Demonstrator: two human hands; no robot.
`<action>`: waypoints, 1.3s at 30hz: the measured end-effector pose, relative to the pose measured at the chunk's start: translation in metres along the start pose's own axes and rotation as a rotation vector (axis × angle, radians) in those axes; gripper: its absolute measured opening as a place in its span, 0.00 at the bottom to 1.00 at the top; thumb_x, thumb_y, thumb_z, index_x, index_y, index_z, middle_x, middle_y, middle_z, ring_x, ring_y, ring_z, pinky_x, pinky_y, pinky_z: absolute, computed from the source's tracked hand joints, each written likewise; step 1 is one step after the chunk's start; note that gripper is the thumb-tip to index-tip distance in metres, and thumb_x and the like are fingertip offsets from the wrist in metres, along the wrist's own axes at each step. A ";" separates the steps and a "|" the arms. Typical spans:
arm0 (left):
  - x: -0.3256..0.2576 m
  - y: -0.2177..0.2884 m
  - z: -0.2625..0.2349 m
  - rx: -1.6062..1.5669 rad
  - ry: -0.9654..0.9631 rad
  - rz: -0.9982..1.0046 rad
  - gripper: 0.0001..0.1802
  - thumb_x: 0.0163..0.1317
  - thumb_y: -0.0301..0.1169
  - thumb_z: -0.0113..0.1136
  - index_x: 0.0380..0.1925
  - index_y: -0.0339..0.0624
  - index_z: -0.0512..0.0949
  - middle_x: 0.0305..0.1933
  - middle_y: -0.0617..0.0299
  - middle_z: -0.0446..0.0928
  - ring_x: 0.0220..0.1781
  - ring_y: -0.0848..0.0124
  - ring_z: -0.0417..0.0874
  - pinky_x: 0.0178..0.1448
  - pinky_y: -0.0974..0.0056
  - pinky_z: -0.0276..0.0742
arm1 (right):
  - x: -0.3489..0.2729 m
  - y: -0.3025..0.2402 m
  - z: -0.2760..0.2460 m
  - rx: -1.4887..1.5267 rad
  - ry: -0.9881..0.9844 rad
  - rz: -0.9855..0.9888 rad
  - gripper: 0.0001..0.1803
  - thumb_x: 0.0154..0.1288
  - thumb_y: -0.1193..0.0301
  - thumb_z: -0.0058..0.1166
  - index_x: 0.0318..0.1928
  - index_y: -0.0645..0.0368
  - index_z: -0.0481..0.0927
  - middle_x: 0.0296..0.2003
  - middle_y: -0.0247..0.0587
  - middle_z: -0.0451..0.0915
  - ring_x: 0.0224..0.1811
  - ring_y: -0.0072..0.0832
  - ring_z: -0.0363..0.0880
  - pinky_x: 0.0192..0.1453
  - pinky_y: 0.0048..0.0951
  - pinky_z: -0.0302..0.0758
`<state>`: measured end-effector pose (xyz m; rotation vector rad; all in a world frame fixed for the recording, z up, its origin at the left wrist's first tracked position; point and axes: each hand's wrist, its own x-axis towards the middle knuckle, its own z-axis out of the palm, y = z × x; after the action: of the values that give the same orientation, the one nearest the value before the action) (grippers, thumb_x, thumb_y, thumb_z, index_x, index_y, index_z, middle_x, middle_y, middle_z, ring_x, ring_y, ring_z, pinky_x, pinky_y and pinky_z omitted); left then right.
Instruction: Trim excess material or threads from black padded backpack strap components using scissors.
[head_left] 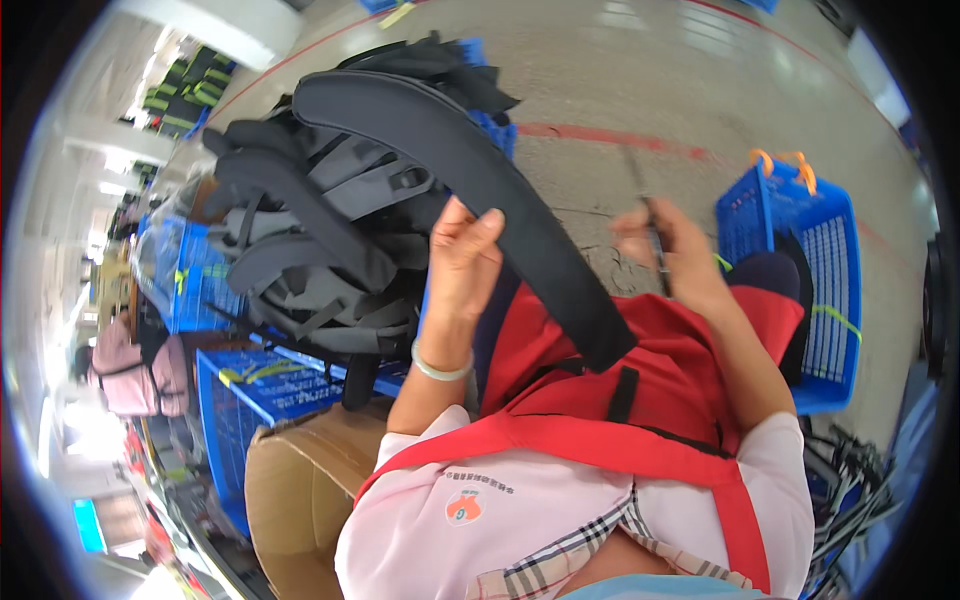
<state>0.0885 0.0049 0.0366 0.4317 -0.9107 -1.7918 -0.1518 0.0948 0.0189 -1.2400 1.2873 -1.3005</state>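
A long, curved black padded strap (470, 160), like a backpack shoulder strap, slants from the pile down to my lap. My left hand (467, 250) is closed on its near edge, about halfway along, thumb on top. To the right of the strap and apart from it, my right hand (675, 250) is closed around a thin dark tool (657, 240) with a narrow tip pointing away from me. Motion blurs the tool, and its kind cannot be made out. The strap's lower end lies over my red apron (660, 365).
Grey and black padded straps (330, 230) are heaped at the left over blue crates. An open cardboard box (300, 480) stands near my left elbow. At the right is a blue basket (845, 290) with orange handles and dark pieces inside. Dark thin rods (850, 500) lie below it.
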 end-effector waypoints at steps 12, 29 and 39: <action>0.003 -0.075 0.009 -0.050 -0.151 -0.450 0.11 0.58 0.18 0.62 0.41 0.41 0.78 0.43 0.62 0.82 0.47 0.71 0.82 0.56 0.65 0.76 | -0.018 0.005 -0.006 0.271 -0.089 0.128 0.14 0.58 0.68 0.67 0.36 0.57 0.73 0.28 0.25 0.72 0.30 0.13 0.68 0.34 0.18 0.66; 0.005 -0.079 0.000 0.074 -0.151 -0.453 0.20 0.57 0.21 0.65 0.50 0.36 0.76 0.47 0.56 0.81 0.50 0.65 0.81 0.57 0.61 0.77 | -0.020 0.024 -0.013 0.361 0.005 0.216 0.17 0.58 0.65 0.68 0.38 0.60 0.75 0.29 0.32 0.77 0.30 0.18 0.76 0.34 0.20 0.72; 0.003 -0.086 0.004 0.052 -0.128 -0.440 0.18 0.58 0.20 0.65 0.49 0.37 0.78 0.47 0.61 0.81 0.49 0.71 0.81 0.57 0.65 0.75 | -0.042 0.024 -0.018 0.054 -0.050 0.221 0.14 0.57 0.74 0.67 0.36 0.56 0.72 0.29 0.24 0.70 0.33 0.12 0.67 0.38 0.17 0.64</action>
<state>0.0302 0.0191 -0.0249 0.5909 -1.0084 -2.2191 -0.1670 0.1370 -0.0067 -1.0542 1.3048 -1.1321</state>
